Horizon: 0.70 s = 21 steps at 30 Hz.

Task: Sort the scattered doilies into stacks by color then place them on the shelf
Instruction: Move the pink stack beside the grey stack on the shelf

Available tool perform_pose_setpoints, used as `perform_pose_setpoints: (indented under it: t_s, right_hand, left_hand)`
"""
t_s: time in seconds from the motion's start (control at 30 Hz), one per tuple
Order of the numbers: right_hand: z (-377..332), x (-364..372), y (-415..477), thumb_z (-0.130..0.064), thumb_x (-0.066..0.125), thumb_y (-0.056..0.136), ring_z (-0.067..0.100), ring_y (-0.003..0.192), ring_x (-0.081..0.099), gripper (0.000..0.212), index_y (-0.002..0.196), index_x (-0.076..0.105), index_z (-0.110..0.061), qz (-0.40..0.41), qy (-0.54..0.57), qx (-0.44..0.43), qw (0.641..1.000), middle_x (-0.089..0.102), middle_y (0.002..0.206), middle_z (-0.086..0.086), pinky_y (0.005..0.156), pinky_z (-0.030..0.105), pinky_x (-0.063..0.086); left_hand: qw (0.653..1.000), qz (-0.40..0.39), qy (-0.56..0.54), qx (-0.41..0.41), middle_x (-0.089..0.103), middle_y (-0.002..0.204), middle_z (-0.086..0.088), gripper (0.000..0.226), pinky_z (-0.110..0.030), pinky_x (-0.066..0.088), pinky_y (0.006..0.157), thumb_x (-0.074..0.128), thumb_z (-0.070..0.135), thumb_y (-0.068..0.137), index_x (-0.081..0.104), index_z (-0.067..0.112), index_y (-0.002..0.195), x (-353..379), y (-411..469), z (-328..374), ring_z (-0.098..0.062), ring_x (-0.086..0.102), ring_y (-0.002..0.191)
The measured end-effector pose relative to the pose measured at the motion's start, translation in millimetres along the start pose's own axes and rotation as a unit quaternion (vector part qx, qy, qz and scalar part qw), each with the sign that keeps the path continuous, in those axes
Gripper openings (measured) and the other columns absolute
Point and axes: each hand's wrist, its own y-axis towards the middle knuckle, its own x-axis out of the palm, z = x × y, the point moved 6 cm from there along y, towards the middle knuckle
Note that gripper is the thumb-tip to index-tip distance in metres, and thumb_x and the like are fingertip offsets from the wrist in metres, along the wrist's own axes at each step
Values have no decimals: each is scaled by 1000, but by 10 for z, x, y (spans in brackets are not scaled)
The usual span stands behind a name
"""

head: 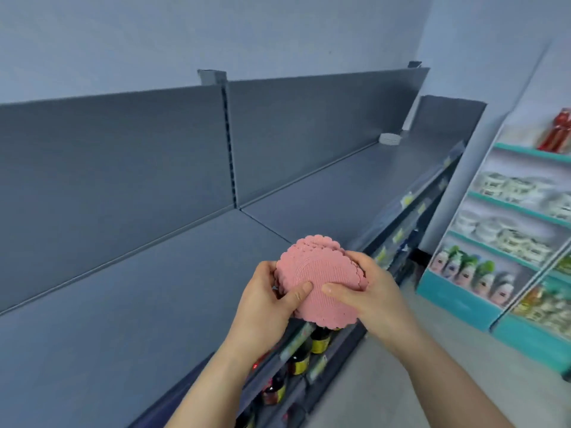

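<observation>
A: How are the arms set?
B: Left forearm (210, 384) and right forearm (448, 378) are bare, angled in toward each other.
A: And the hands?
B: Left hand (265, 301) and right hand (367, 291) grip the doilies (321, 273) from opposite sides, fingers curled round the rim (thumbs lie on top, tips nearly meeting).

I see a stack of pink doilies (321, 273), round with scalloped edges and slightly fanned, held tilted toward me just above the front edge of the grey top shelf (154, 288).
</observation>
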Motion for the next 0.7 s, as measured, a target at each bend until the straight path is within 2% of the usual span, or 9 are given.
perform_pose_setpoints:
  t_s: [0.07, 0.17, 0.23, 0.3, 0.37, 0.43, 0.57, 0.7]
  right_hand:
    - [157, -490, 110, -18, 80, 71, 5, 97, 62, 51, 115, 58, -30, 35, -18, 7, 999, 65, 108, -12, 87, 36, 53]
    - [372, -1130, 284, -27, 77, 67, 11, 100, 61, 56, 119, 56, -27, 80, -34, 22, 996, 63, 110, -10, 85, 39, 53]
    - [509, -1457, 407, -21, 75, 74, 11, 101, 59, 51, 120, 54, -25, 95, -39, 31, 994, 62, 111, -9, 83, 35, 53]
    - [656, -1751, 538, -15, 73, 76, 8, 98, 59, 47, 118, 54, -26, 110, -27, 37, 993, 62, 110, -10, 77, 27, 52]
    - [792, -2009, 692, -12, 73, 76, 3, 94, 60, 47, 118, 55, -24, 121, -12, 44, 992, 62, 108, -10, 68, 16, 51]
    - [928, -2247, 874, -10, 74, 77, 2, 92, 60, 47, 118, 55, -20, 133, 0, 57, 989, 63, 106, -8, 63, 13, 50]
    - [1139, -2732, 1350, -13, 75, 77, 5, 92, 61, 48, 118, 54, -22, 164, -5, 69, 984, 62, 107, -6, 67, 15, 52]
    - [1227, -3236, 1992, -14, 76, 76, 7, 91, 62, 45, 115, 55, -22, 181, -7, 73, 981, 64, 105, -6, 77, 26, 55]
  left_hand:
    - [1000, -29, 0, 5, 65, 100, 6, 35, -44, 55, 80, 74, 41, 76, 52, 30, 100, 536, 204, 97, -15, 64, 92]
    - [998, -64, -3, 13, 66, 99, 6, 35, -42, 56, 77, 73, 41, 77, 51, 31, 101, 1226, 489, 231, -14, 65, 89]
    - [996, -83, 3, 18, 66, 93, 5, 31, -37, 57, 72, 72, 36, 80, 50, 29, 100, 1605, 660, 312, -9, 65, 75]
    - [994, -106, -1, 14, 67, 89, 1, 29, -39, 58, 67, 72, 32, 81, 50, 26, 99, 1946, 844, 358, -12, 64, 65]
    - [992, -128, -5, 8, 67, 91, 2, 31, -44, 58, 71, 74, 33, 79, 52, 26, 101, 2258, 1066, 347, -16, 67, 74]
    - [989, -146, -5, 8, 68, 96, 4, 34, -44, 57, 74, 74, 35, 78, 53, 27, 103, 2548, 1309, 324, -16, 67, 84]
    - [986, -167, -4, 9, 67, 101, 4, 35, -43, 58, 75, 74, 40, 77, 53, 29, 103, 3123, 1851, 332, -16, 67, 91]
    - [984, -176, -8, 13, 68, 97, 4, 45, -47, 57, 74, 72, 52, 64, 54, 29, 99, 3631, 2548, 508, -19, 67, 89]
